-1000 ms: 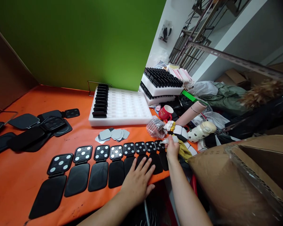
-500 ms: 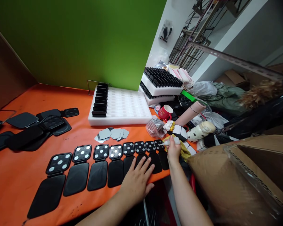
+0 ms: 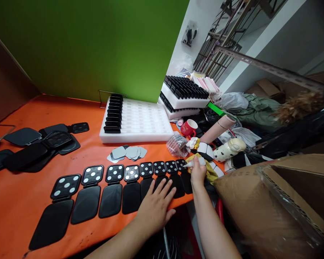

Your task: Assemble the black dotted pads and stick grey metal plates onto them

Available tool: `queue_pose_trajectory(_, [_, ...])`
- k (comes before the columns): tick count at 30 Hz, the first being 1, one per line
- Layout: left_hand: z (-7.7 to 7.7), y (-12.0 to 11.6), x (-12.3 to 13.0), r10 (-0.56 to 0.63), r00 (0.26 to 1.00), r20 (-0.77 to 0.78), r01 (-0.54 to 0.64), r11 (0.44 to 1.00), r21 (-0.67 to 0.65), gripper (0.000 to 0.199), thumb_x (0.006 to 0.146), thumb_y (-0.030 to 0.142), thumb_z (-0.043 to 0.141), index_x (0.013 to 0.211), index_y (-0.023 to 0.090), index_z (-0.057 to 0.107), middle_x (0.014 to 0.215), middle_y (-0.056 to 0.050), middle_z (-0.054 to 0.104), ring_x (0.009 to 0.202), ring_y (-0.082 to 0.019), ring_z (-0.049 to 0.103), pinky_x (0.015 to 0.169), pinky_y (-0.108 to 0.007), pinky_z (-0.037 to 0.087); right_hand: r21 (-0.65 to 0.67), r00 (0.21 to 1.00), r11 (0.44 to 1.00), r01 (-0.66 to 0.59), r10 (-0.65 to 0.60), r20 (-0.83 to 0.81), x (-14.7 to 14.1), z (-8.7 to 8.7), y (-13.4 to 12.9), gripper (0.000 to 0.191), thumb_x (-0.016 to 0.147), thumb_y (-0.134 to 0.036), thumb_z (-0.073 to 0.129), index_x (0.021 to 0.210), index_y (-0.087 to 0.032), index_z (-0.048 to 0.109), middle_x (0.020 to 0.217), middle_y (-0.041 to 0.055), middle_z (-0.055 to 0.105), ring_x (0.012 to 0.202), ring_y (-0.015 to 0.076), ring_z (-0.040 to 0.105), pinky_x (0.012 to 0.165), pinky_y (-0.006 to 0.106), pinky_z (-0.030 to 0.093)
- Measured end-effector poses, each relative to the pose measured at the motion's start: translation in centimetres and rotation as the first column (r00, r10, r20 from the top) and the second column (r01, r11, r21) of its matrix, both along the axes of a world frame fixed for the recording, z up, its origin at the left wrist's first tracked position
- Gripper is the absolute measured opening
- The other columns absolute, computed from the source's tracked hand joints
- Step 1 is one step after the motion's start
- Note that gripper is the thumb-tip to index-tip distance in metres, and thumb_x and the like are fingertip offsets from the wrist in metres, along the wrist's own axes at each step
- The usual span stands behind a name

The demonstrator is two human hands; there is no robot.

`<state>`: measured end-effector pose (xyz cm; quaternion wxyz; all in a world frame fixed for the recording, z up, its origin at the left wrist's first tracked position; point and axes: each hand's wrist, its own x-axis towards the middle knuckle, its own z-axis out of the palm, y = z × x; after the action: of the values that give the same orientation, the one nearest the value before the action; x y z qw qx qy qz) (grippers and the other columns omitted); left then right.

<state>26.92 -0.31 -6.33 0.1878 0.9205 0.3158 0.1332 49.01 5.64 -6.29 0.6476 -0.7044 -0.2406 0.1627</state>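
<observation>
A row of open black hinged cases point(image 3: 111, 200) lies along the front of the orange table, each upper half dotted with light round spots in a five pattern. My left hand point(image 3: 157, 201) rests flat with fingers spread over the lower halves of cases right of the row's middle, partly covering them. In my closed right hand point(image 3: 198, 173) is a small white squeeze bottle point(image 3: 201, 162), its thin nozzle pointing left at the dotted half of the rightmost case point(image 3: 181, 165). Whether the tip touches it I cannot tell. Behind the row lies a loose pile of silvery plates point(image 3: 132, 152).
A white foam tray point(image 3: 145, 118) holds a column of black pieces; stacked filled trays point(image 3: 187, 93) stand behind. More black cases point(image 3: 43, 144) lie at left. A red mug point(image 3: 189, 127), pink roll point(image 3: 218, 127), bottle point(image 3: 229, 150) and cardboard box point(image 3: 248, 201) crowd the right.
The view has shifted very slightly. Both hands and the squeeze bottle stay in nearly the same place over the cases.
</observation>
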Motion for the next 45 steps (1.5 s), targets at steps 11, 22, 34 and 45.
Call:
queue_pose_trajectory(11, [0.0,0.1,0.0,0.006,1.0,-0.012,-0.005,0.999,0.033,0.06,0.084,0.059,0.025,0.137,0.031,0.025,0.148,-0.001,0.024,0.135,-0.025,0.019,0.106,-0.055,0.013,0.025,0.991,0.994,-0.109,0.111,-0.077,-3.8,0.7,0.1,0.036,0.073,-0.049,0.059,0.07,-0.013,0.06,0.061,0.0033,0.064,0.038,0.0084,0.044,0.034,0.021,0.032])
queue_pose_trajectory(22, [0.0,0.1,-0.1,0.006,1.0,0.002,-0.006,1.0,0.028,0.058,0.085,0.058,0.024,0.137,0.03,0.026,0.148,-0.001,0.024,0.135,-0.025,0.019,0.107,-0.054,0.014,0.04,0.997,0.999,0.033,-0.03,-0.077,-0.4,0.7,-0.6,0.03,0.073,-0.044,0.059,0.068,-0.015,0.056,0.055,-0.0018,0.058,0.038,0.0068,0.044,0.035,0.018,0.033])
queue_pose_trajectory(34, [-0.1,0.1,0.1,0.007,1.0,-0.002,-0.007,0.999,0.039,0.059,0.085,0.057,0.025,0.137,0.03,0.026,0.148,-0.001,0.024,0.134,-0.025,0.02,0.106,-0.054,0.014,0.065,0.988,0.998,0.009,0.001,-0.152,-0.9,0.8,-0.3,0.033,0.076,-0.049,0.053,0.072,-0.017,0.052,0.058,-0.0022,0.059,0.037,0.0063,0.043,0.034,0.018,0.032])
queue_pose_trajectory(45, [0.0,0.1,0.0,0.0,1.0,-0.015,0.0,0.999,0.048,0.06,0.083,0.056,0.032,0.136,0.029,0.028,0.147,-0.002,0.026,0.134,-0.026,0.021,0.106,-0.053,0.015,-0.042,0.981,0.982,-0.185,0.182,-0.058,-5.5,0.7,0.2,0.039,0.075,-0.052,0.055,0.068,-0.014,0.059,0.06,0.0034,0.063,0.037,0.0093,0.043,0.034,0.021,0.033])
